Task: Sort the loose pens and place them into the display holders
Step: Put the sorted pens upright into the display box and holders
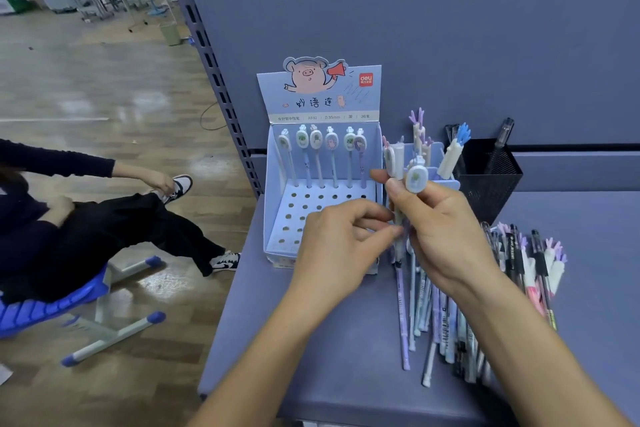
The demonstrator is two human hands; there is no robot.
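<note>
A blue cardboard display holder [277, 218] with a pig picture stands on the shelf; several oval-topped pens [317, 156] stand in its back row of holes. My right hand [440, 229] grips a small bunch of oval-topped pens [415, 178] upright, just right of the holder. My left hand [339, 239] pinches the barrel of one pen in that bunch with thumb and fingertips. A pile of loose pens [446, 315] lies on the shelf below and right of my hands.
A second holder [433, 158] with antler-topped pens stands behind my right hand. A black mesh cup [491, 180] holds a black pen at the back right. The grey-blue shelf [311, 340] ends at the left. A person sits on a blue chair [52, 302] on the floor left.
</note>
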